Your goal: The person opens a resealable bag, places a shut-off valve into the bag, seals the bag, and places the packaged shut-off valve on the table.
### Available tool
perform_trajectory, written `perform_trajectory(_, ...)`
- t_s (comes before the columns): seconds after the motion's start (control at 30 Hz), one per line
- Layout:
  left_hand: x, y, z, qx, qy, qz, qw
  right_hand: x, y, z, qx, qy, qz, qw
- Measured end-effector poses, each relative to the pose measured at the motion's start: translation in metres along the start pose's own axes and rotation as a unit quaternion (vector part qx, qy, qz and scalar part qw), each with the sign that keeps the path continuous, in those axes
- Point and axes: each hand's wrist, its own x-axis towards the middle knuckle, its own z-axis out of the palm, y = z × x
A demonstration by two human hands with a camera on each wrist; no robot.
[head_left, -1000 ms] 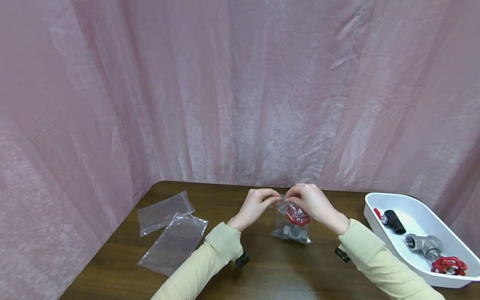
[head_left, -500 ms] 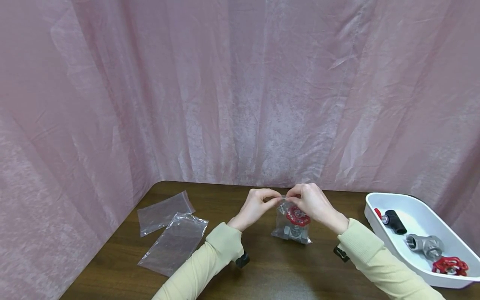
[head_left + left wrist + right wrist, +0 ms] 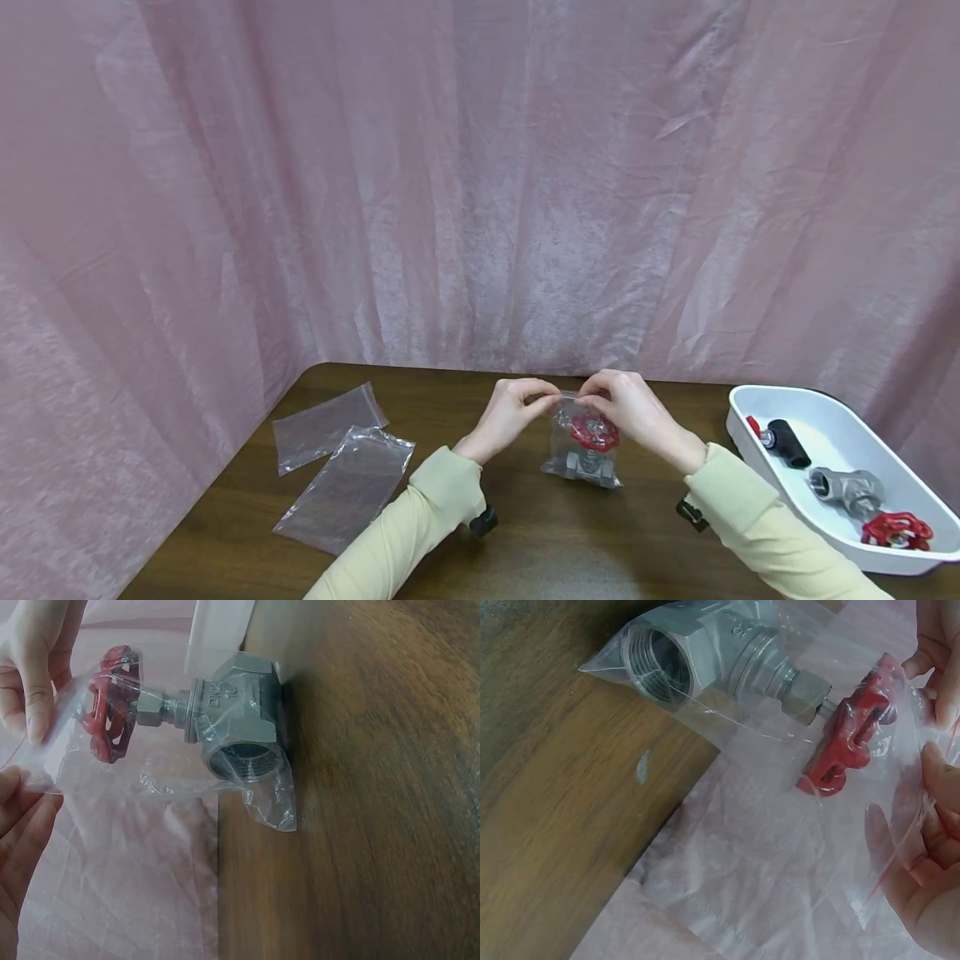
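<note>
A clear zip bag point(image 3: 558, 450) stands upright on the table with a gate valve inside. The valve has a grey metal body point(image 3: 236, 705) with a threaded opening and a red handwheel point(image 3: 595, 432) on top. My left hand point(image 3: 513, 412) pinches the bag's top edge at its left corner between thumb and fingers. At the right of the same edge, my right hand point(image 3: 633, 412) pinches with thumb and forefinger. A short stretch of the edge shows between the hands. In the right wrist view a red line point(image 3: 881, 881) runs along the bag's mouth.
Two flat clear bags point(image 3: 326, 429) point(image 3: 348, 492) lie overlapping on the left of the wooden table point(image 3: 540, 550). A white tray point(image 3: 847, 417) at the right holds another red-wheeled valve point(image 3: 851, 492) and a black fitting with a red end point(image 3: 787, 443). A pink curtain point(image 3: 480, 208) hangs behind.
My right hand has slid a little to the right along the bag's top edge, widening the gap between the hands. The left hand stays nearly in place.
</note>
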Motion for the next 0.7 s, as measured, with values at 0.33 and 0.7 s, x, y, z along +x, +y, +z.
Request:
perform_trajectory(0.33,-0.0007,0.0,0.0012,-0.022,-0.011,-0.009,0.9997,-0.003,0.0009,0.0049,-0.029,0.028,-0.028,0.999)
perform_trajectory(0.7,-0.0015,-0.0002,0.0006,-0.037,-0.005,-0.019,0.9991,-0.0087,0.007,0.0009,0.019,0.022,-0.013,0.999)
